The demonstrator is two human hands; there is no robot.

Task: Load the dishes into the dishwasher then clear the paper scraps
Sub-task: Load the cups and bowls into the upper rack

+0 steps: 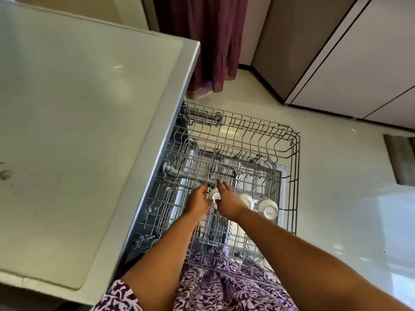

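The dishwasher's grey wire upper rack (289, 140) is pulled out over the floor. Three white cups stand upside down in a row in it. My left hand (197, 199) and my right hand (229, 203) both hold the leftmost cup (216, 196), fingers curled round its sides, its base facing up. A second cup (246, 200) stands just right of my right hand, and a third cup (268, 208) is at the rack's right side. Below the rack the lower rack and open door show through the wires.
A pale countertop (78, 131) fills the left, its edge running along the rack's left side. A maroon curtain (213, 41) hangs at the back. Beige cabinet doors (359, 63) stand at the right. A small paper scrap (353, 130) lies on the floor.
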